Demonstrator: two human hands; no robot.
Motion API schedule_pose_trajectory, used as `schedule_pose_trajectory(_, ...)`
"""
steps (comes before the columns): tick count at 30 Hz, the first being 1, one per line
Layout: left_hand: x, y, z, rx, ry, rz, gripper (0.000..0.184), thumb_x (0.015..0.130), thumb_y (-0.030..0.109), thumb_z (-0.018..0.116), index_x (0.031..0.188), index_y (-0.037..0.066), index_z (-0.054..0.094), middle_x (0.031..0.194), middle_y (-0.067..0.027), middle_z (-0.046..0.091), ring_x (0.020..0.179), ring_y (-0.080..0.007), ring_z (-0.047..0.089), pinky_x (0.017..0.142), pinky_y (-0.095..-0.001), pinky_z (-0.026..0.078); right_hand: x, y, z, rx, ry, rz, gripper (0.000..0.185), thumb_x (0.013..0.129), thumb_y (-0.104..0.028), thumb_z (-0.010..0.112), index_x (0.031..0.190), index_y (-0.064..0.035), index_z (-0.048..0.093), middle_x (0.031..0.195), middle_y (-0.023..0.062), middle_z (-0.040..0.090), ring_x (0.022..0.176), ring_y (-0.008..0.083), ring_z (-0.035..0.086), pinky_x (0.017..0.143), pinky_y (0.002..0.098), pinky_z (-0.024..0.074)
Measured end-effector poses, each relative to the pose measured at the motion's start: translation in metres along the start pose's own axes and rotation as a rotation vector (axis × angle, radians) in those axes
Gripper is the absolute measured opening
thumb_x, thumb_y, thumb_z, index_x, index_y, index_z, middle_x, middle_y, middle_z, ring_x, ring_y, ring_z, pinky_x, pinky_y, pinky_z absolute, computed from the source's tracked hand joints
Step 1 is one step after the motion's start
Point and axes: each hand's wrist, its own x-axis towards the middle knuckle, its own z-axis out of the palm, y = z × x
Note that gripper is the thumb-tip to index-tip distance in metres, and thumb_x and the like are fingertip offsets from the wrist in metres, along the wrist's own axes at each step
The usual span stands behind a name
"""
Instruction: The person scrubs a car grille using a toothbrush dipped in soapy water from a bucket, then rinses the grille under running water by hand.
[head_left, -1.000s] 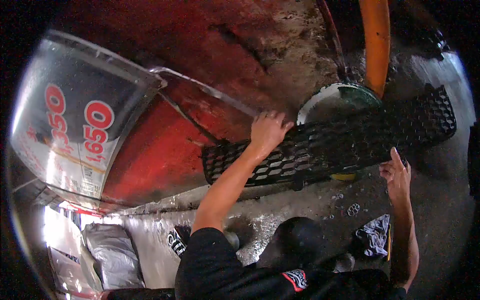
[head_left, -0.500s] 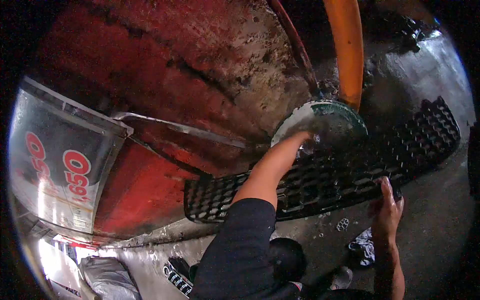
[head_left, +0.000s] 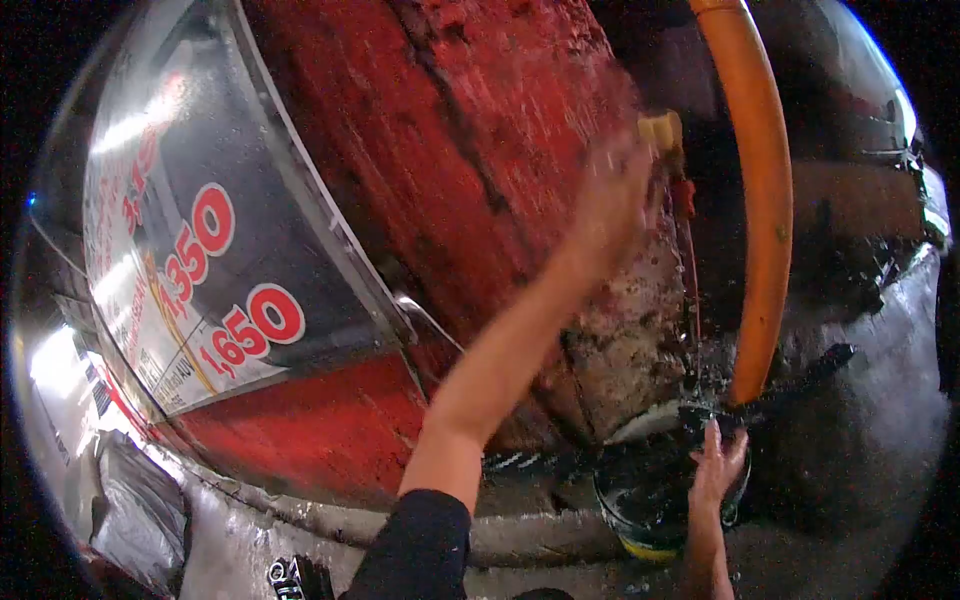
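Note:
My left hand (head_left: 615, 205) is raised high beside the red wall, its fingers smeared by motion. A pale yellow block (head_left: 660, 132) is at its fingertips; I cannot tell whether the hand holds it or only touches it. Lower down, my right hand (head_left: 718, 465) is at the rim of a bucket (head_left: 650, 548), fingers closed round the edge of a black mesh grille (head_left: 820, 365). The grille is seen nearly edge-on and mostly lost in shadow. Water drops fall near a thin red pipe (head_left: 688, 215) above the bucket.
A thick orange pipe (head_left: 765, 220) comes down behind the bucket. The worn red wall (head_left: 490, 110) rises on the left, with a price sign (head_left: 290, 120) mounted on it. Grey sheeting (head_left: 140, 510) is at the lower left, and wet floor (head_left: 860, 520) extends to the right.
My left hand has come out of the bucket and up to the yellow block. The view has tilted upward. The grille has turned from face-on to nearly edge-on.

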Motion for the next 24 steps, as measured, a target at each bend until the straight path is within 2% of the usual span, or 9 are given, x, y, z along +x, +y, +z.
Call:
schedule_pose_trajectory(1,0.024,-0.03,0.014,0.025,0.026,0.182,0.051,0.078,0.022,0.069,0.122,0.006,0.048,0.123,-0.0218,0.052,0.122,-0.0304,0.045,0.096,-0.0456,0.042,0.0,0.007,0.001,0.041,-0.011,0.124,0.078,0.09,-0.035,0.063,0.145,0.0014,0.021,0.138,0.0177,0.039,0.111,0.0243,0.053,0.072,0.0341,0.0514)
schedule_pose_trajectory(3,0.058,-0.059,0.052,-0.037,0.08,0.253,0.054,0.075,0.015,0.068,0.127,0.007,0.051,0.13,-0.0249,0.046,0.119,-0.041,0.046,0.101,-0.0427,0.041,0.01,0.038,-0.001,-0.035,-0.015,-0.111,0.084,0.092,-0.036,0.061,0.149,-0.0014,0.011,0.144,0.0191,0.032,0.121,0.0277,0.048,0.077,0.0362,0.0514)
schedule_pose_trajectory(5,0.063,-0.046,0.056,-0.254,0.086,0.182,0.049,0.078,0.02,0.066,0.125,0.007,0.055,0.126,-0.0249,0.051,0.115,-0.0393,0.051,0.097,-0.0427,0.045,-0.002,0.021,0.001,0.008,-0.082,0.036,0.084,0.093,-0.038,0.059,0.149,-0.0006,0.009,0.145,0.0189,0.032,0.119,0.0264,0.048,0.082,0.0353,0.0508)
schedule_pose_trajectory(10,0.1,-0.052,0.017,-0.675,-0.696,-0.208,0.011,0.073,0.009,0.065,0.082,0.003,0.066,0.071,-0.0039,0.062,0.063,-0.0141,0.054,0.057,-0.0337,0.043,-0.003,0.008,0.007,0.159,-0.124,0.068,0.075,0.091,-0.035,0.062,0.144,-0.0005,0.022,0.124,0.011,0.048,0.103,0.0172,0.053,0.074,0.0355,0.0519)
schedule_pose_trajectory(11,0.107,-0.049,0.015,-0.663,-0.682,-0.204,0.011,0.073,0.009,0.065,0.082,0.003,0.066,0.071,-0.0039,0.062,0.063,-0.0141,0.054,0.057,-0.0337,0.043,0.0,0.005,0.009,0.163,-0.136,0.053,0.075,0.091,-0.035,0.062,0.144,-0.0005,0.022,0.124,0.011,0.048,0.103,0.0172,0.053,0.074,0.0355,0.0519)
schedule_pose_trajectory(13,0.111,-0.037,0.026,-0.22,-0.664,-0.094,0.039,0.085,0.035,0.058,0.107,0.005,0.067,0.106,-0.0225,0.064,0.1,-0.0367,0.061,0.088,-0.0433,0.05,0.003,0.001,0.005,0.141,-0.191,0.053,0.065,0.089,-0.033,0.066,0.136,-0.0021,0.033,0.106,0.0045,0.052,0.088,0.0125,0.054,0.068,0.0324,0.0511)
schedule_pose_trajectory(16,0.101,-0.025,0.027,0.006,-0.548,-0.189,0.049,0.088,0.046,0.049,0.089,0.003,0.071,0.087,-0.0199,0.068,0.087,-0.0358,0.066,0.082,-0.0438,0.052,-0.007,-0.012,0.01,0.188,-0.132,0.099,0.058,0.087,-0.032,0.069,0.129,-0.0043,0.039,0.089,-0.0012,0.05,0.073,0.0083,0.051,0.06,0.0269,0.0464)
schedule_pose_trajectory(19,0.09,0.001,0.015,0.129,-0.314,-0.299,0.048,0.087,0.048,0.051,0.081,0.005,0.072,0.09,-0.018,0.069,0.09,-0.0345,0.066,0.079,-0.0436,0.052,0.009,0.007,0.01,0.159,-0.107,0.043,0.06,0.086,-0.031,0.071,0.129,-0.0035,0.04,0.08,-0.0031,0.05,0.065,0.0069,0.047,0.056,0.0241,0.0415)
schedule_pose_trajectory(24,0.088,0.013,0.001,0.231,-0.397,-0.369,0.055,0.087,0.054,0.051,0.094,0.003,0.069,0.094,-0.0185,0.069,0.091,-0.0366,0.066,0.081,-0.0428,0.052,0.012,-0.022,0.039,0.138,-0.048,0.1,0.064,0.084,-0.032,0.073,0.13,-0.0008,0.041,0.078,-0.0008,0.05,0.062,0.0073,0.046,0.055,0.0231,0.0396)
